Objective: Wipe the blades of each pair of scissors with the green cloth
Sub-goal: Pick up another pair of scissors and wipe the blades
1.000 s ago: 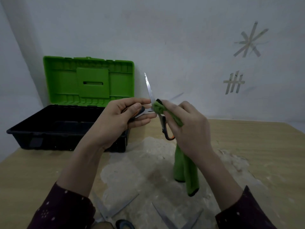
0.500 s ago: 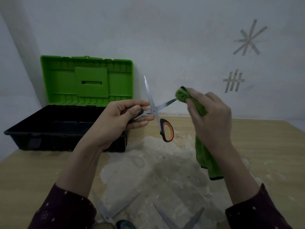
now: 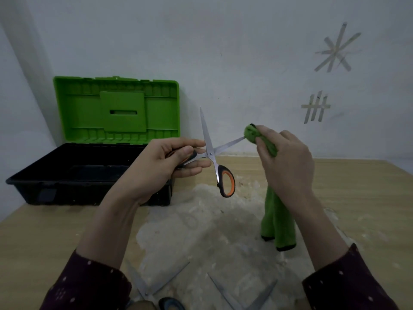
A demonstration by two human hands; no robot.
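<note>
My left hand grips one handle of a pair of black-and-orange scissors, held in the air with the blades spread wide. One blade points up, the other points right. My right hand pinches a bunched part of the green cloth around the tip of the right-pointing blade. The rest of the cloth hangs down below my wrist to just above the table. Two more open pairs of scissors lie at the near edge, one at the left and one at the right, partly cut off.
An open toolbox with a black tray and an upright green lid stands at the back left. A pale worn patch covers the middle of the wooden table. A white wall with tape marks is close behind.
My right hand slid the cloth from the pivot out along the right-pointing blade to its tip. The left hand kept the scissors nearly still.
</note>
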